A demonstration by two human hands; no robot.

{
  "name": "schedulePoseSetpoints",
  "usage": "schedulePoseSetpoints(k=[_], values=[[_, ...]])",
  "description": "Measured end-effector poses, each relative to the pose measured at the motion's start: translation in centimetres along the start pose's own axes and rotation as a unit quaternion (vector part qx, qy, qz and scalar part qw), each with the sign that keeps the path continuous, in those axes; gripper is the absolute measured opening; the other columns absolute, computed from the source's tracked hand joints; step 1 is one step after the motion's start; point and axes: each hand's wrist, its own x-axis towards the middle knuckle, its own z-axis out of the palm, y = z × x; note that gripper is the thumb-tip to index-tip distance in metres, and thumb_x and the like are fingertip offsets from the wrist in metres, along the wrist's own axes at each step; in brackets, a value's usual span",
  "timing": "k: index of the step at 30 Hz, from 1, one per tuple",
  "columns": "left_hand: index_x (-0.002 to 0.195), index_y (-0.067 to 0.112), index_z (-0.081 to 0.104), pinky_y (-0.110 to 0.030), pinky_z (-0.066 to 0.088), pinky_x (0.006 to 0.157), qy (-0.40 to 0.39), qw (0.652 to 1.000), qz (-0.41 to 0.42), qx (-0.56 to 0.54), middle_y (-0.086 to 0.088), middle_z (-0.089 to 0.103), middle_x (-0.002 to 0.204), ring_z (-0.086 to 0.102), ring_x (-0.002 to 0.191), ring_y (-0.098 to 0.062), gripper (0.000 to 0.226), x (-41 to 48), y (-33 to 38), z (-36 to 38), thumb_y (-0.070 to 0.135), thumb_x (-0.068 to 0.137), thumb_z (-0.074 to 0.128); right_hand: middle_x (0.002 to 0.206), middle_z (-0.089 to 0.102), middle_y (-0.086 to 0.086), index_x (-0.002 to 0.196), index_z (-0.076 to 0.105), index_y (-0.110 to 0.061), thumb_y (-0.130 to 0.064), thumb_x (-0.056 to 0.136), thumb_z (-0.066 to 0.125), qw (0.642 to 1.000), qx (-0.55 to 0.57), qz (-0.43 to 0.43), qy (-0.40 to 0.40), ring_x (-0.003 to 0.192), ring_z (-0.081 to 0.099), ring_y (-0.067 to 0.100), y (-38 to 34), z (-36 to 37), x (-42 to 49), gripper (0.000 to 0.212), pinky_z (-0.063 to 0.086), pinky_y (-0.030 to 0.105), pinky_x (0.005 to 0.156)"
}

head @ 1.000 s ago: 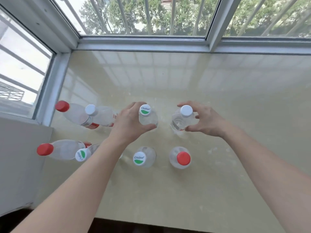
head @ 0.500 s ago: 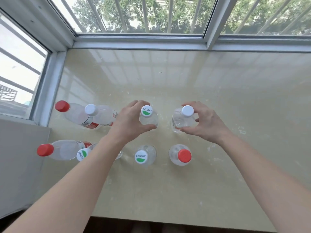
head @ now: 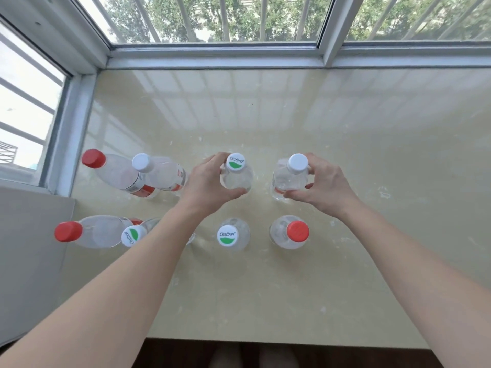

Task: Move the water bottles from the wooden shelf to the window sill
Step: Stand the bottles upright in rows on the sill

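Several clear water bottles stand upright on the beige window sill (head: 345,134) in two rows. My left hand (head: 204,184) is wrapped around a bottle with a green-and-white cap (head: 236,172) in the far row. My right hand (head: 322,185) grips the neighbouring white-capped bottle (head: 291,173). Both bottles rest on the sill. In the near row stand a green-and-white-capped bottle (head: 231,235) and a red-capped bottle (head: 291,233). Further left are a red-capped bottle (head: 111,168), a white-capped bottle (head: 159,170), another red-capped bottle (head: 87,231) and a green-capped one (head: 132,235) partly behind my left forearm.
Window frames (head: 218,53) with bars outside border the sill at the back and left. A grey wall (head: 29,256) meets the sill's left near corner. The sill's front edge (head: 265,338) drops to a dark floor. The wooden shelf is out of sight.
The camera has tipped slightly, so the scene sits a little lower in view. Both hands stay closed on the same two bottles in the same places.
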Motion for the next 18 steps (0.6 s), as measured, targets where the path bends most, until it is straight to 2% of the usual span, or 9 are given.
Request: schedulePoseSetpoints(k=[9, 12, 15, 18], values=[[0.120, 0.030, 0.057, -0.042, 0.054, 0.088, 0.001, 1.000, -0.001, -0.010, 0.006, 0.062, 0.113, 0.060, 0.104, -0.018, 0.064, 0.12, -0.12, 0.09, 0.031, 0.064, 0.088, 0.104, 0.067, -0.014, 0.114, 0.062, -0.029, -0.042, 0.059, 0.087, 1.000, -0.006, 0.011, -0.010, 0.103, 0.064, 0.011, 0.12, 0.29, -0.08, 0.061, 0.058, 0.040, 0.082], [0.120, 0.029, 0.057, -0.042, 0.055, 0.088, 0.001, 1.000, 0.000, -0.008, 0.006, 0.062, 0.112, 0.061, 0.104, -0.018, 0.064, 0.14, -0.10, 0.11, 0.031, 0.064, 0.088, 0.104, 0.067, -0.015, 0.116, 0.064, -0.028, -0.037, 0.061, 0.088, 1.000, 0.016, 0.009, -0.001, 0.103, 0.063, 0.010, -0.11, 0.36, -0.25, 0.060, 0.059, 0.034, 0.082], [0.117, 0.028, 0.058, -0.042, 0.055, 0.087, 0.003, 1.000, 0.002, -0.006, 0.005, 0.061, 0.110, 0.061, 0.102, -0.019, 0.061, 0.07, -0.28, 0.20, 0.031, 0.064, 0.087, 0.108, 0.066, -0.006, 0.119, 0.063, -0.022, -0.024, 0.066, 0.091, 1.000, 0.031, 0.003, 0.002, 0.104, 0.063, 0.016, -0.14, 0.54, -0.27, 0.060, 0.059, 0.022, 0.072], [0.118, 0.029, 0.057, -0.042, 0.055, 0.088, 0.006, 1.000, -0.001, -0.008, 0.007, 0.061, 0.111, 0.060, 0.103, -0.017, 0.061, -0.08, -0.41, 0.38, 0.032, 0.064, 0.087, 0.109, 0.065, -0.004, 0.120, 0.062, -0.020, -0.019, 0.066, 0.091, 0.999, 0.039, 0.001, 0.004, 0.103, 0.062, 0.016, -0.14, 0.55, -0.32, 0.061, 0.059, 0.020, 0.071]])
